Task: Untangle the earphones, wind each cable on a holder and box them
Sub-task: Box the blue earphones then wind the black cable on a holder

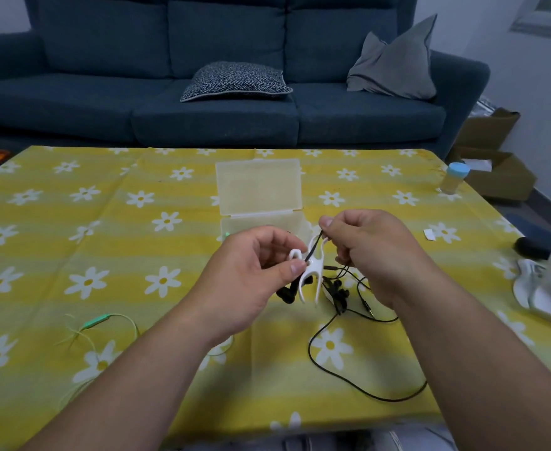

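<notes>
1. Holder [306, 275]: small, white, smooth plastic, with a narrow waist and forked prongs at both ends. Raised just above the desk [170, 385], in front of the box [258, 187].
2. Left hand [251, 275]: grip pinching the holder at its waist, thumb on top, other fingers curled behind.
3. Right hand [371, 252]: grip pinching the black cable [332, 362] between thumb and forefinger, just above the holder. Short stretch drawn taut from that pinch down to the waist.
4. Black cable: thin, round, matt. Remainder lying slack on the desk in one wide loop toward the near edge. Earbuds [336, 288] and plug in a loose cluster just below the hands.
5. Handling, as a judgement:
   - Cable very light and limp, unable to hold a shape, prone to springing off unless kept under slight tension. Best taken close to the holder.
   - Holder light and rigid, probably slippery. Best held at the waist, prongs left free for the turns.
   - Joints at earbuds and plug likely the weak points, so no tugging there.
6. Box: translucent plastic, lid swung open beyond the hands, base partly hidden by them. Contents impossible to tell.
7. Green earphones [98, 320]: pale green cable, loose on the left of the desk, not yet wound.
</notes>
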`<state>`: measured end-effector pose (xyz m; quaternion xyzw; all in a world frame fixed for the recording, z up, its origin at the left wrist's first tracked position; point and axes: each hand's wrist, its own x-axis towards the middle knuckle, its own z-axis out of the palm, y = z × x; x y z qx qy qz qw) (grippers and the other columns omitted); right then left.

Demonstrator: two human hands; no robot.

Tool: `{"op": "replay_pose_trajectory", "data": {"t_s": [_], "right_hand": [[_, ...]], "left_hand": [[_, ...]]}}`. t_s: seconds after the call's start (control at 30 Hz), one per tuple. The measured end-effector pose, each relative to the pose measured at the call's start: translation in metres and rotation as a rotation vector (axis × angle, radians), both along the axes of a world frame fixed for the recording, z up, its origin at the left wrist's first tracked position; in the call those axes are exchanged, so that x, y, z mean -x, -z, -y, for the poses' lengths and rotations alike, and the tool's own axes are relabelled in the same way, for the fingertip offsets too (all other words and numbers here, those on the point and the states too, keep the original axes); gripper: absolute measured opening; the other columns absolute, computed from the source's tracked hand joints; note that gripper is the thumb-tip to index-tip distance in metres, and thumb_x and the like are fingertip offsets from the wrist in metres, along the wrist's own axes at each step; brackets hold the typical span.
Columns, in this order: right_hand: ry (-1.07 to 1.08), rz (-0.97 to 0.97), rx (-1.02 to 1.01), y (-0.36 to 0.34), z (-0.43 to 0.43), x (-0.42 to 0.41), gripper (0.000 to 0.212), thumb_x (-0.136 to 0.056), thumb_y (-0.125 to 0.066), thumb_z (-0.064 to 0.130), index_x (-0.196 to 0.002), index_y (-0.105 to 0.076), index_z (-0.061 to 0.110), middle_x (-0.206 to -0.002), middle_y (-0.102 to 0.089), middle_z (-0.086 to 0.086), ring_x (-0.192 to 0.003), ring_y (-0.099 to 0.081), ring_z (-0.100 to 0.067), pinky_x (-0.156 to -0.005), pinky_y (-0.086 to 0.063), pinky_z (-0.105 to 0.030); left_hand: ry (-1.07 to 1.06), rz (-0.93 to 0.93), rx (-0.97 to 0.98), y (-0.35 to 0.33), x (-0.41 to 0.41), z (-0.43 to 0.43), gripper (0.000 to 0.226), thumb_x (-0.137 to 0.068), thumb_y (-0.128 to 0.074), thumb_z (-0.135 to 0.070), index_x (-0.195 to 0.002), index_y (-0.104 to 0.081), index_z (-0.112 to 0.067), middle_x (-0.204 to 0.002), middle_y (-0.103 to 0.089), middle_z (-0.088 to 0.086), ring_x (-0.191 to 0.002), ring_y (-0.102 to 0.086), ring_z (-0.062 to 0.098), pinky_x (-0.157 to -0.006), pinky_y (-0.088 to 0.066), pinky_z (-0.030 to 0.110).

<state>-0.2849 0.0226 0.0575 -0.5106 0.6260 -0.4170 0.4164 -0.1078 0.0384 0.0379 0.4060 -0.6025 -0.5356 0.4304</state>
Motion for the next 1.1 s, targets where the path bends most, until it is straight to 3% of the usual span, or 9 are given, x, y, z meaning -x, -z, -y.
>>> {"op": "replay_pose_trajectory", "data": {"t_s": [0.07, 0.23, 0.33, 0.57, 0.7, 0.77, 0.9, 1.0, 1.1], "right_hand": [[-0.014, 0.022, -0.014, 0.003, 0.0, -0.002, 0.036, -0.092, -0.067, 0.033, -0.057, -0.067, 0.022, -0.059, -0.039, -0.005, -0.064, -0.034, -0.025, -0.07, -0.036, -0.039], [-0.109, -0.055, -0.087, 0.013, -0.003, -0.013, 0.035, -0.095, -0.062, 0.036, -0.068, -0.069, 0.014, -0.062, -0.046, 0.004, -0.059, -0.038, -0.018, -0.066, -0.035, -0.037], [-0.198, -0.046, -0.111, 0.017, -0.006, -0.021, 0.036, -0.099, -0.056, 0.034, -0.07, -0.068, 0.016, -0.06, -0.041, 0.003, -0.062, -0.032, -0.021, -0.064, -0.028, -0.038], [-0.278, -0.098, -0.073, 0.017, -0.009, -0.026, 0.036, -0.1, -0.053, 0.032, -0.07, -0.068, 0.019, -0.062, -0.042, 0.004, -0.063, -0.036, -0.019, -0.066, -0.031, -0.036], [-0.348, -0.071, -0.086, 0.015, -0.013, -0.03, 0.037, -0.102, -0.048, 0.027, -0.072, -0.067, 0.02, -0.06, -0.043, 0.004, -0.06, -0.035, -0.017, -0.063, -0.03, -0.035], [-0.403, -0.033, -0.091, 0.013, -0.016, -0.034, 0.036, -0.104, -0.046, 0.023, -0.077, -0.067, 0.016, -0.06, -0.045, 0.001, -0.059, -0.035, -0.017, -0.057, -0.03, -0.032], [-0.478, 0.044, -0.131, 0.01, -0.021, -0.037, 0.031, -0.104, -0.046, 0.016, -0.088, -0.07, 0.005, -0.063, -0.054, 0.001, -0.057, -0.045, -0.013, -0.054, -0.039, -0.018], [-0.51, 0.037, -0.153, 0.005, -0.022, -0.033, 0.029, -0.102, -0.049, 0.014, -0.089, -0.073, 0.005, -0.063, -0.058, 0.0, -0.058, -0.05, -0.014, -0.057, -0.043, -0.02], [-0.525, -0.008, -0.124, -0.002, -0.023, -0.027, 0.028, -0.101, -0.051, 0.014, -0.088, -0.073, 0.006, -0.056, -0.049, 0.001, -0.055, -0.041, -0.014, -0.055, -0.036, -0.023]], "left_hand": [[-0.02, -0.06, 0.002, -0.001, 0.0, 0.001, 0.015, -0.087, -0.066, 0.003, -0.093, -0.069, -0.011, -0.077, -0.067, 0.005, -0.069, -0.06, 0.013, -0.062, -0.049, 0.022], [-0.171, -0.189, -0.005, -0.003, -0.002, 0.005, 0.01, -0.091, -0.062, -0.001, -0.096, -0.066, -0.009, -0.079, -0.07, 0.013, -0.066, -0.063, 0.017, -0.056, -0.049, 0.025], [-0.275, -0.184, 0.024, -0.003, -0.004, 0.008, 0.009, -0.092, -0.061, -0.003, -0.097, -0.065, -0.01, -0.082, -0.069, 0.019, -0.064, -0.062, 0.016, -0.054, -0.049, 0.022], [-0.339, -0.075, 0.099, 0.001, -0.007, 0.01, 0.01, -0.096, -0.057, -0.007, -0.097, -0.061, -0.016, -0.089, -0.067, 0.021, -0.067, -0.059, 0.012, -0.059, -0.049, 0.022], [-0.358, -0.046, 0.118, 0.0, -0.006, 0.008, 0.012, -0.099, -0.053, -0.009, -0.097, -0.06, -0.019, -0.094, -0.065, 0.022, -0.077, -0.064, 0.033, -0.072, -0.06, 0.043], [-0.369, -0.043, 0.123, -0.002, -0.006, 0.007, 0.013, -0.098, -0.053, -0.009, -0.096, -0.059, -0.02, -0.092, -0.066, 0.018, -0.079, -0.065, 0.034, -0.074, -0.059, 0.051], [-0.414, -0.008, 0.169, -0.001, -0.008, 0.008, 0.014, -0.096, -0.058, -0.007, -0.093, -0.061, -0.021, -0.08, -0.065, 0.001, -0.072, -0.061, 0.016, -0.071, -0.056, 0.045], [-0.45, 0.046, 0.217, 0.001, -0.01, 0.01, 0.014, -0.094, -0.061, -0.009, -0.092, -0.061, -0.022, -0.08, -0.064, -0.003, -0.069, -0.058, 0.011, -0.064, -0.053, 0.035], [-0.459, 0.119, 0.265, 0.003, -0.012, 0.01, 0.014, -0.093, -0.062, -0.011, -0.092, -0.06, -0.025, -0.08, -0.063, -0.004, -0.068, -0.057, 0.01, -0.061, -0.053, 0.033]]}}
